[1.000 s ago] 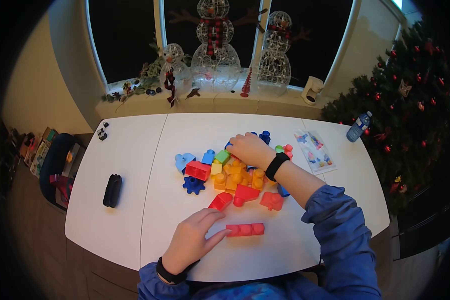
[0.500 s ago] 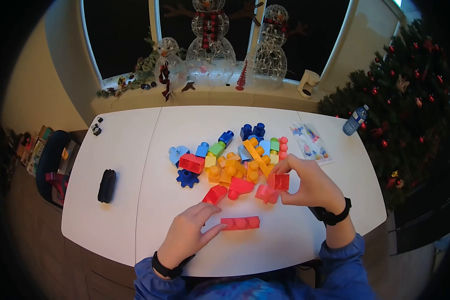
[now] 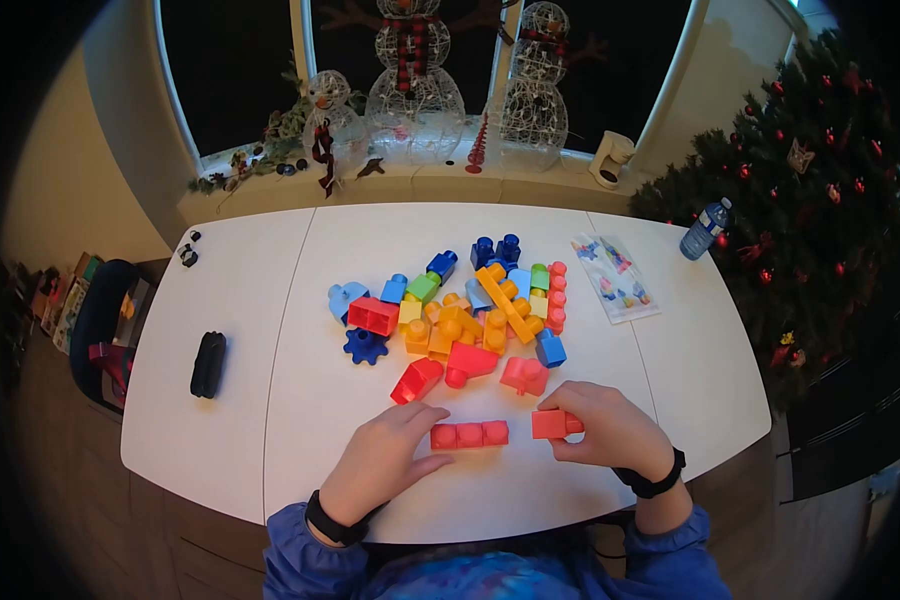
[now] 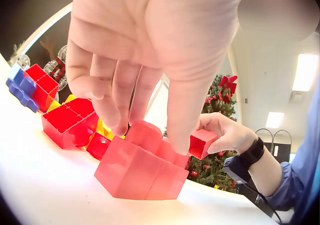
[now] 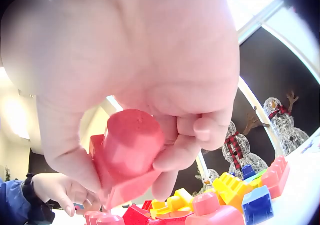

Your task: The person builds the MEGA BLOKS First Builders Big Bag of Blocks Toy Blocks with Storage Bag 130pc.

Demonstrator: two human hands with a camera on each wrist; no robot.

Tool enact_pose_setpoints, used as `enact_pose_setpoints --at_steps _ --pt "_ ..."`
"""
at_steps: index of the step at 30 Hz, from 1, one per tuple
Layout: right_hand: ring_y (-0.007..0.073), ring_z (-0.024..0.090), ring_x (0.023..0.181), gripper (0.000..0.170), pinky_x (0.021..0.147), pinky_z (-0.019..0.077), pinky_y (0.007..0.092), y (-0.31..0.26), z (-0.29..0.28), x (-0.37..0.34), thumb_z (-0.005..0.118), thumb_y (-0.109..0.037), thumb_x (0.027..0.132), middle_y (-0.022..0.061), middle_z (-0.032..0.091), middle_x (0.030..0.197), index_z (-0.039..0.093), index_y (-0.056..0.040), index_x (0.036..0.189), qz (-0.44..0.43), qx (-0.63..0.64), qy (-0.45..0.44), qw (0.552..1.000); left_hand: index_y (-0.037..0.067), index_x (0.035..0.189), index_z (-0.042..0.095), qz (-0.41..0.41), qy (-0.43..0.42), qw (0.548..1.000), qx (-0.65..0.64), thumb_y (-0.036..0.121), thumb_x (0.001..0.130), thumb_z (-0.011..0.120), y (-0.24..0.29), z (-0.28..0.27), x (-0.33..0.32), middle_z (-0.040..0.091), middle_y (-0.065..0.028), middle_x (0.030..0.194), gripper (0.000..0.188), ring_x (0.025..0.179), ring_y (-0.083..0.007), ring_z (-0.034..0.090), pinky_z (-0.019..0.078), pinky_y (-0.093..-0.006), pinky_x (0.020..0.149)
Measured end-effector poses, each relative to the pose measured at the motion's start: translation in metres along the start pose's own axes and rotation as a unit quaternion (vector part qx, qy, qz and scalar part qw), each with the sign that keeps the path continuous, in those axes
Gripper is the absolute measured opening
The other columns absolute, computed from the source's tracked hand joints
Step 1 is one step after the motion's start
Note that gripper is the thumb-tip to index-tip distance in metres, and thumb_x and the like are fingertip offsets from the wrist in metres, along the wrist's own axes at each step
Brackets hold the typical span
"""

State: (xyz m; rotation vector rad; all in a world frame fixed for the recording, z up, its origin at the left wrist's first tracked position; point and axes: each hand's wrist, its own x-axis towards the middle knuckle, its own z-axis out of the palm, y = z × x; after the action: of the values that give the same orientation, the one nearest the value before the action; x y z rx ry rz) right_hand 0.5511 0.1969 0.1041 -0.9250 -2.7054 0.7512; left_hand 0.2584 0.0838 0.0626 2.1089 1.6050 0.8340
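Observation:
In the head view, my left hand (image 3: 385, 458) rests at the left end of a pinkish-red three-stud toy block (image 3: 470, 434), which lies on the table. Its thumb and fingers are spread around that end; in the left wrist view they hang beside the studs of the block (image 4: 142, 172). My right hand (image 3: 615, 430) pinches a small red toy block (image 3: 549, 424) between thumb and fingers, to the right of the three-stud one. The right wrist view shows its single round stud (image 5: 132, 140) facing the camera.
A pile of toy blocks (image 3: 450, 328) in yellow, red, blue and green lies beyond my hands on the white table (image 3: 350, 240). A picture sheet (image 3: 616, 278) and a water bottle (image 3: 705, 230) are at the back right. A black case (image 3: 208, 365) lies on the left.
My right hand has come back from the far side of the pile with the small red block, down beside the three-stud block. The left hand has stayed by that block.

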Motion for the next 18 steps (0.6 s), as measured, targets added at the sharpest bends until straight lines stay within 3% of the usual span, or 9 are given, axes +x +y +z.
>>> enact_pose_setpoints --at_steps 5,13,18 --pt "0.031 0.07 0.093 0.034 0.08 0.0566 0.0402 -0.001 0.017 0.014 0.082 -0.026 0.078 0.0095 0.071 0.1 0.07 -0.0086 0.105 0.024 -0.091 -0.076 0.993 0.006 0.115 0.068 -0.015 -0.03 0.999 0.024 0.019 0.08 0.085 -0.001 0.006 0.005 0.068 -0.0126 0.106 0.041 0.095 -0.035 0.068 0.0567 -0.0419 0.081" --pt "0.0305 0.07 0.094 0.034 0.079 0.0572 0.0416 0.013 0.047 0.022 0.08 -0.031 0.079 0.0085 0.07 0.098 0.07 -0.0092 0.103 -0.008 -0.119 -0.062 0.991 0.004 0.11 0.069 -0.016 -0.052 0.998 -0.024 0.012 0.08 0.084 -0.008 0.012 0.007 0.067 -0.0138 0.104 0.035 0.087 -0.0359 0.068 0.0568 -0.0416 0.077" --pt "0.0309 0.071 0.093 0.031 0.078 0.0578 0.0436 0.012 0.052 0.025 0.078 -0.029 0.079 0.0102 0.07 0.097 0.068 -0.0079 0.099 -0.007 -0.122 -0.069 0.99 0.004 0.109 0.067 -0.021 -0.056 0.998 -0.036 0.012 0.083 0.081 -0.007 0.015 0.008 0.065 -0.0151 0.103 0.031 0.09 -0.0378 0.068 0.0563 -0.0433 0.079"
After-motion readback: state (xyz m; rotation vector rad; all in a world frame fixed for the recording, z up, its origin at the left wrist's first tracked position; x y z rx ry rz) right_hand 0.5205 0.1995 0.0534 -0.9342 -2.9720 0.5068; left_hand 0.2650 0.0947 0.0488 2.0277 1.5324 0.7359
